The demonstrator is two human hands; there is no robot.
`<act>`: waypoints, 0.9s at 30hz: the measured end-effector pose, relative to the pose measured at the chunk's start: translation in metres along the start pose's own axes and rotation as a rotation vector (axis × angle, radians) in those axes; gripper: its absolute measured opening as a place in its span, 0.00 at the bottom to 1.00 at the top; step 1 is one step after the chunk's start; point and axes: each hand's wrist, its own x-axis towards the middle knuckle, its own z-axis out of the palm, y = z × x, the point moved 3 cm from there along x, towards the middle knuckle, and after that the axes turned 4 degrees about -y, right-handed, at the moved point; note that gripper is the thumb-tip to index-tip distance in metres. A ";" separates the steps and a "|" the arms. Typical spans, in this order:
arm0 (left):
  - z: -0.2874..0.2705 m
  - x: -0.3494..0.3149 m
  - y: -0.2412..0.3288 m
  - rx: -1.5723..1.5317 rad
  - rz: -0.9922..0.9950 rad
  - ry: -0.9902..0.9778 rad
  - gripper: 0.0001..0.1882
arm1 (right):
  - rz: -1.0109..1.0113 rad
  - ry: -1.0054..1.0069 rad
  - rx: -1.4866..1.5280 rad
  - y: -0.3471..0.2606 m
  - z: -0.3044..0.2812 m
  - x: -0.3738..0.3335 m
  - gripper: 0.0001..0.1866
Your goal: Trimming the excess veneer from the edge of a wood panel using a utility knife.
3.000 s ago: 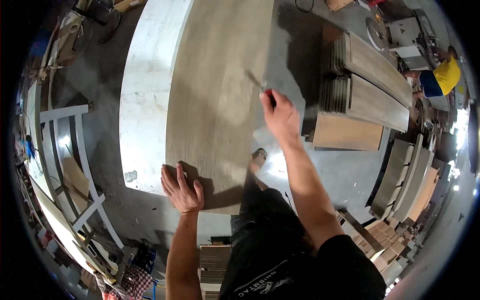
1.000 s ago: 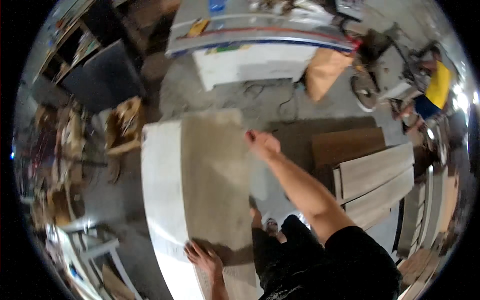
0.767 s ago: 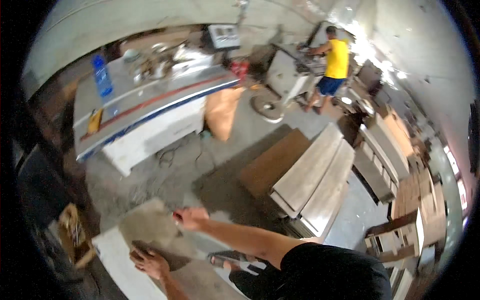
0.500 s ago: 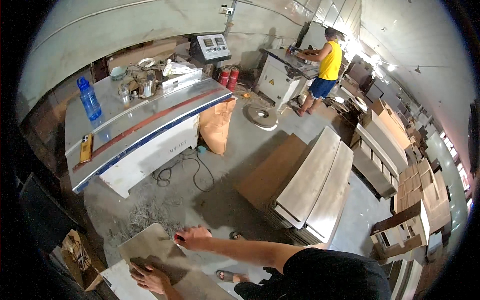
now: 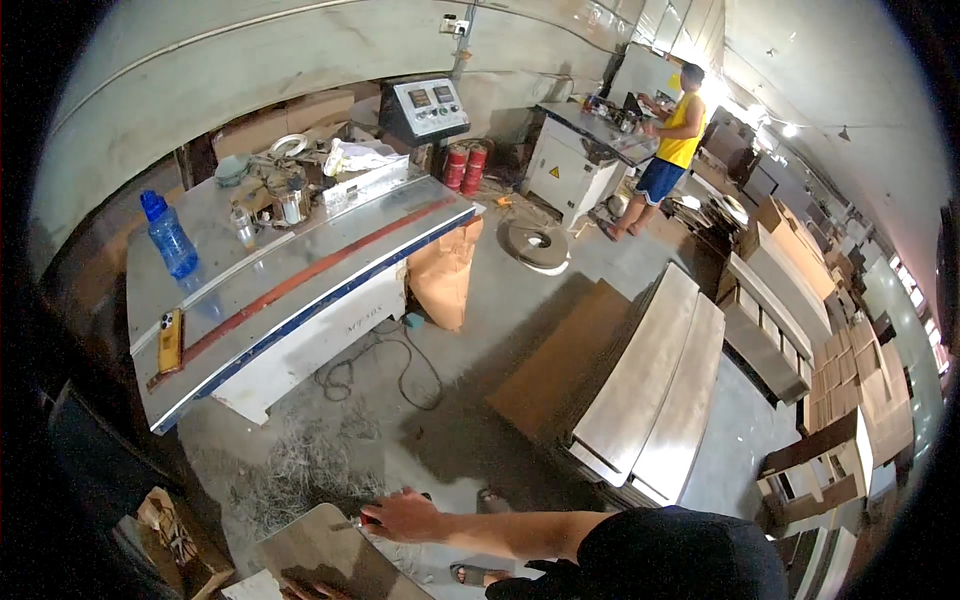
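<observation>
1. Plainly, the grey-topped bench [image 5: 250,295] is the largest thing here, with a red strip running along its top.
2. A stack of long wood-grain panels [image 5: 650,390] stands to the right of the bench, well apart from it.
3. The grey-brown board [image 5: 320,552] being worked on lies on the near side of the bench, apart from it; the lower edge cuts it off.
4. Beyond the bench's right end is a white cabinet [image 5: 565,170], with a person in a yellow top [image 5: 683,137] beside it.
5. Thin grey shavings [image 5: 310,455] litter the floor between bench and board.
6. A brown paper sack [image 5: 443,275] leans at the bench's right end.
7. The right hand [image 5: 405,517], on the bench's near side, is at the board's right edge, its fingers curled round a red tool.
8. The left hand [image 5: 312,591], farther from the bench, shows only its fingers, slightly spread on the board.
9. A blue bottle [image 5: 173,243] stands on the bench, left of the red strip.
10. A gold phone [image 5: 171,342] lies at the bench's left end.
11. The red tool [image 5: 370,519], mostly hidden by the right hand, is on the bench's near side.
</observation>
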 end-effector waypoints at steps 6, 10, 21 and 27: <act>0.010 0.001 -0.004 -0.011 0.018 0.017 0.32 | -0.108 0.142 0.108 0.012 -0.028 0.035 0.22; 0.002 -0.003 0.007 0.025 -0.012 0.027 0.32 | -0.247 -0.053 0.012 0.013 -0.035 0.022 0.19; 0.022 0.030 0.004 -0.102 -0.136 -0.165 0.38 | -0.409 0.220 0.021 0.054 -0.072 0.081 0.12; 0.020 0.036 -0.020 0.015 -0.109 -0.126 0.37 | -0.548 0.024 -0.114 0.019 -0.074 0.140 0.16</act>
